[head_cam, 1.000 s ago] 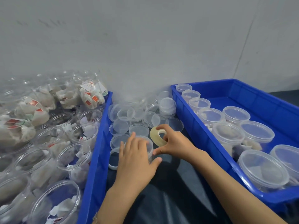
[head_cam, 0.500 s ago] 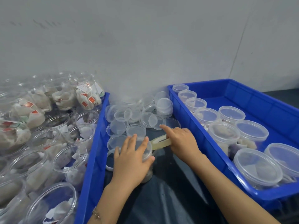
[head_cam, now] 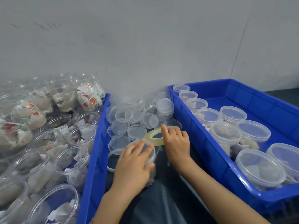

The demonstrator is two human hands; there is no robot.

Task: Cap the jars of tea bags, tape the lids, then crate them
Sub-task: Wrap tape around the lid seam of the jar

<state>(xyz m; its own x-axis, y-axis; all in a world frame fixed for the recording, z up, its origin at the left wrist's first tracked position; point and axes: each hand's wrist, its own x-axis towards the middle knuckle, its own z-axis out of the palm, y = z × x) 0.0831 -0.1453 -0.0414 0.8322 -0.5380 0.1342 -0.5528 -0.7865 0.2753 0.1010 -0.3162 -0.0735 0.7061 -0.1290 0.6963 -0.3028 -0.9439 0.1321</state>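
Now left hand (head_cam: 134, 165) grips one capped jar (head_cam: 149, 160); right hand (head_cam: 176, 141) pinches one tape roll (head_cam: 153, 136).

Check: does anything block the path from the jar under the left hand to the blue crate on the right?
Only the right hand, holding the tape roll, lies between the jar and the crate. The crate's far side shows bare floor.

A clear plastic jar of pale tea bags (head_cam: 151, 173) stands upright on dark sheeting, its translucent round lid (head_cam: 145, 149) on top. A yellowish ring of clear tape (head_cam: 155, 136) tilts just behind it (a strip seems to reach the lid). Capped clear jars (head_cam: 226, 135) fill the blue plastic crate (head_cam: 265, 101) at right.
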